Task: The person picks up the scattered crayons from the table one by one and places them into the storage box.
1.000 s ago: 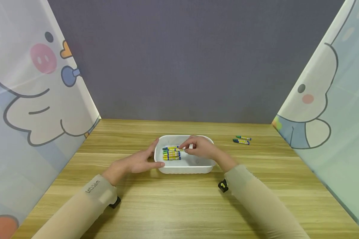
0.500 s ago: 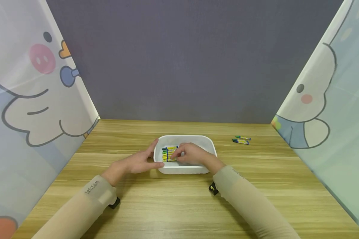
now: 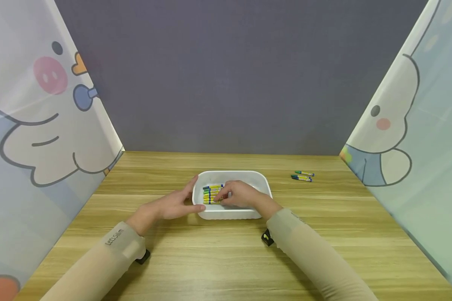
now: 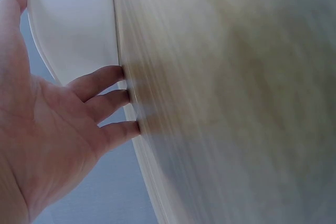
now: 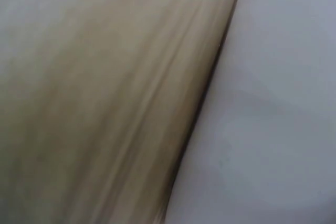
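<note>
A white plastic tray point(image 3: 248, 214) stands on the table, with several yellow-wrapped crayons point(image 3: 212, 191) lying side by side in its left half. My left hand point(image 3: 173, 204) spreads around the tray's left end, thumb at the near rim and the other fingers on the far side. In the left wrist view, the fairly straight fingers of this left hand point(image 4: 58, 129) touch down beside the tray wall point(image 4: 79, 30). My right hand point(image 3: 242, 194) reaches into the tray and pinches the right end of the crayon nearest me; its fingers partly cover the row.
On the wooden table point(image 3: 211, 259), to the right of the tray, lie a few loose crayons point(image 3: 302, 177) with green and dark tips. A dark grey panel point(image 3: 226, 83) closes off the back. Cartoon-printed curtains point(image 3: 391, 125) flank both sides.
With a crayon, my right hand has moved from the row's far part toward me and slightly left, to its near end. My left hand keeps its place at the tray.
</note>
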A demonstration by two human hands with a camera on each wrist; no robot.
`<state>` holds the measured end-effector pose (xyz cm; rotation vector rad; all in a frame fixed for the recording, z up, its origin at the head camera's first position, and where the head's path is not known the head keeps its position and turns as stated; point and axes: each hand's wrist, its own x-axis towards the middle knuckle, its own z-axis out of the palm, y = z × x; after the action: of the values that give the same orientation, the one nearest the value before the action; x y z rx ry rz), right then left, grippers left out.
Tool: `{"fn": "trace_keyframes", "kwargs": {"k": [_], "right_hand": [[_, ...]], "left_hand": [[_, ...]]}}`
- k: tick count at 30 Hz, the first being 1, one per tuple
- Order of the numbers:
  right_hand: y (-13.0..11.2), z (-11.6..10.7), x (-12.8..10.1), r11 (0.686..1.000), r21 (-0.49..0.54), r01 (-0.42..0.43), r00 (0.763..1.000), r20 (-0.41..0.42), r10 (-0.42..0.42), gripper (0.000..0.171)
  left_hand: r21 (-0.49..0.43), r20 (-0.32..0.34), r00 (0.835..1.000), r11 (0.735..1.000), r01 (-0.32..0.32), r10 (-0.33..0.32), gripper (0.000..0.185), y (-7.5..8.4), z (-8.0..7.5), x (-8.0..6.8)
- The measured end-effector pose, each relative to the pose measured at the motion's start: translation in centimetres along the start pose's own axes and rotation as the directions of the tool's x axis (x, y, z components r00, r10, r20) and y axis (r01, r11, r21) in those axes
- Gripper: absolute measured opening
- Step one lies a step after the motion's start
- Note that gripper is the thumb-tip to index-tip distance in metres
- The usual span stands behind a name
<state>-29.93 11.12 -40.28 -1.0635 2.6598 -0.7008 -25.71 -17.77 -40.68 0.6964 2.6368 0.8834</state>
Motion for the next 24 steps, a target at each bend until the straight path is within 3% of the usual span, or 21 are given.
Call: {"fn": "trace_keyframes", "kwargs": {"k": [8, 14, 19, 24], "right_hand": [[-0.2, -0.6, -0.3, 1.000, 0.018, 0.007, 1.000, -0.014, -0.007, 0.020], [0.8, -3.2, -1.8, 0.997, 0.079, -0.019, 0.993, -0.112, 0.028, 0.021], [3.8, -6.4, -4.7, 0.987, 0.133, -0.091, 0.962, -0.244, 0.122, 0.023], [9.4, -9.0, -8.5, 0.971, 0.122, -0.204, 0.922, -0.308, 0.233, 0.026]], "left_hand": [[0.002, 0.000, 1.000, 1.000, 0.004, -0.004, 0.118, 0.1, 0.0, -0.1], [0.010, -0.002, 1.000, 1.000, 0.008, -0.008, 0.118, 0.1, 0.2, -0.2], [0.000, -0.012, 1.000, 1.000, 0.013, -0.013, 0.119, 0.1, 0.2, -0.2], [-0.011, -0.011, 1.000, 1.000, 0.016, -0.016, 0.120, 0.1, 0.1, -0.1]]}}
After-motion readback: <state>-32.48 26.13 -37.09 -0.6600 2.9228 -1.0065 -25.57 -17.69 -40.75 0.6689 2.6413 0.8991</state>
